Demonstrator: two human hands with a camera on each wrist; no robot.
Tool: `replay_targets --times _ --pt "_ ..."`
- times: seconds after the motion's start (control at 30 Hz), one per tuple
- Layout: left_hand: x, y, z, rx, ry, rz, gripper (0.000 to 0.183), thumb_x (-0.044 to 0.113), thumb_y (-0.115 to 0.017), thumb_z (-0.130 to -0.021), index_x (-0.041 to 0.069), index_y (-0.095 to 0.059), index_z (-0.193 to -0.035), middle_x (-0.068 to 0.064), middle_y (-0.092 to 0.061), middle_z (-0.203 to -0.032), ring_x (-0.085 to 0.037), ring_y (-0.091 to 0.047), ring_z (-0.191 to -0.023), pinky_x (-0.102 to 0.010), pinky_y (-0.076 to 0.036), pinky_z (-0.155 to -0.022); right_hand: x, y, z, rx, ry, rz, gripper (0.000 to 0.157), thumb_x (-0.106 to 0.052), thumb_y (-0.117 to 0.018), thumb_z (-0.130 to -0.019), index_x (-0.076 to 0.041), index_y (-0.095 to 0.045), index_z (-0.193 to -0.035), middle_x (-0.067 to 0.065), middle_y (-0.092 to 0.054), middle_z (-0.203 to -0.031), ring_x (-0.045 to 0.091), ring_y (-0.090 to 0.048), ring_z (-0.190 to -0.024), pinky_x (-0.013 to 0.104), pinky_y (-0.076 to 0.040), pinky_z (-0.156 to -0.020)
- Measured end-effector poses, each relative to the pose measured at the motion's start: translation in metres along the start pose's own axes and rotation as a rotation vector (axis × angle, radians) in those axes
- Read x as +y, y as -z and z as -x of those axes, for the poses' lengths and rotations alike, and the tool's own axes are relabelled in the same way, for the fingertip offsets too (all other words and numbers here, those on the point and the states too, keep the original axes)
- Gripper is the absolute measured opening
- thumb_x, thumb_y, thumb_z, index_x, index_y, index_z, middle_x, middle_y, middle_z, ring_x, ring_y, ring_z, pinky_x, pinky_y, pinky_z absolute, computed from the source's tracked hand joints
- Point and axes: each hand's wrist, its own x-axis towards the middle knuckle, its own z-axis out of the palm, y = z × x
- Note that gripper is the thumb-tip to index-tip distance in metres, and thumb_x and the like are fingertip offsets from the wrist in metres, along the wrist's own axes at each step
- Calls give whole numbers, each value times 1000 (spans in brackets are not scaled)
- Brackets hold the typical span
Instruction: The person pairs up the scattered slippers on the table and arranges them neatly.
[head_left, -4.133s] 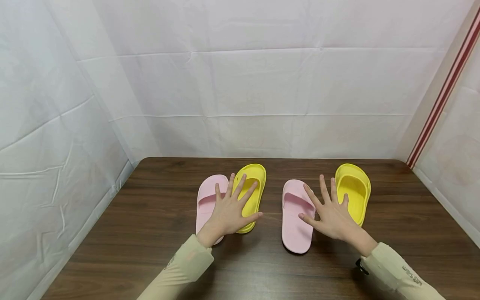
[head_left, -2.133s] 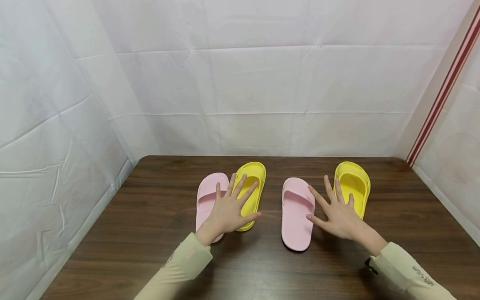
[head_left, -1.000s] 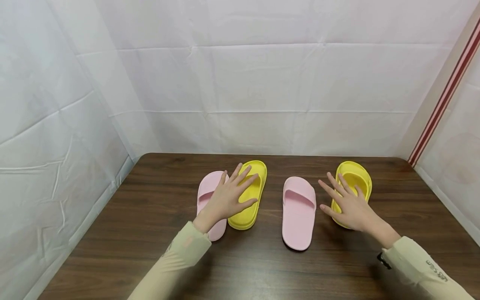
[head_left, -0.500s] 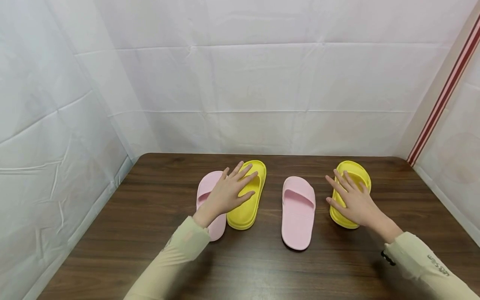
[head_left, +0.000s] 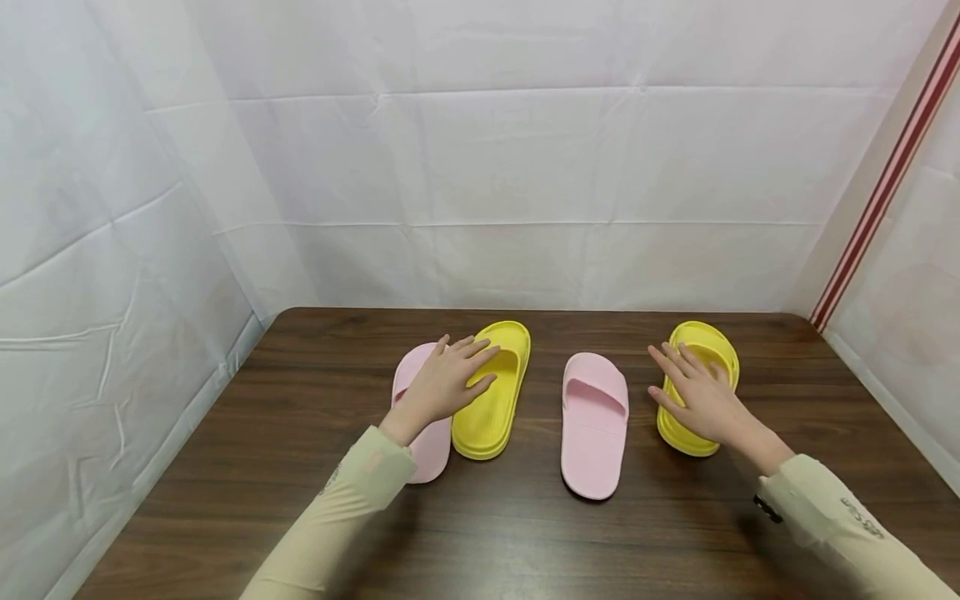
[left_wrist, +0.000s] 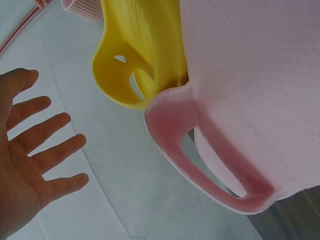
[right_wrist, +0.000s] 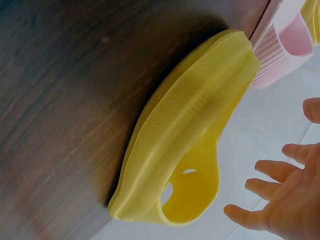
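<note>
Head view: four slippers in a row on a dark wooden table, white sheeting behind and to both sides. From left to right: pink slipper, yellow slipper touching it, second pink slipper apart in the middle, second yellow slipper at the far right. Left hand spread flat, fingers straight, over the seam between the left pink and yellow slippers, fingertips above the yellow strap; nothing gripped. Right hand likewise open, fingers straight and splayed, over the right yellow slipper; nothing gripped. Cannot tell whether either palm actually touches.

Left wrist view: open palm held clear of the pink strap and yellow strap.

Right wrist view: open fingers just beside the yellow strap, apart from it.
</note>
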Motion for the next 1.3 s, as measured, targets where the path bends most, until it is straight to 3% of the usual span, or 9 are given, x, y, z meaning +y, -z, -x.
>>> replay_targets --times 0.37,0.53,0.87,1.3 --pt "-15 -9 9 15 39 -30 32 25 -58 -85 12 -59 -115 -6 -63 -111 -23 -59 -103 -51 -37 -94 -10 -7 -8 -29 -1 -27 61 -42 -39 -92 -12 -22 -142 19 -35 -140 39 -26 -131 63 -20 -96" --pt "-21 -10 13 12 59 -21 27 21 -59 -84 10 -62 -109 -6 -65 -107 -23 -59 -100 -55 -35 -93 -14 -7 -12 -38 0 -53 61 -42 -39 -92 -11 -23 -142 16 -40 -138 38 -27 -131 62 -19 -97" --pt "-28 -4 23 -40 134 31 27 20 -57 -85 9 -62 -109 -7 -63 -110 -24 -56 -107 -59 -30 -97 -21 -11 -15 -65 1 -82 59 -38 -44 -91 -11 -26 -140 19 -37 -138 40 -28 -130 65 -18 -96" --pt "-43 -11 35 -6 160 -25 29 25 -55 -86 11 -62 -111 -7 -64 -110 -26 -56 -108 -59 -33 -93 -29 -19 -20 -45 55 -54 56 -37 -46 -90 -11 -33 -138 19 -35 -140 37 -32 -129 64 -23 -94"
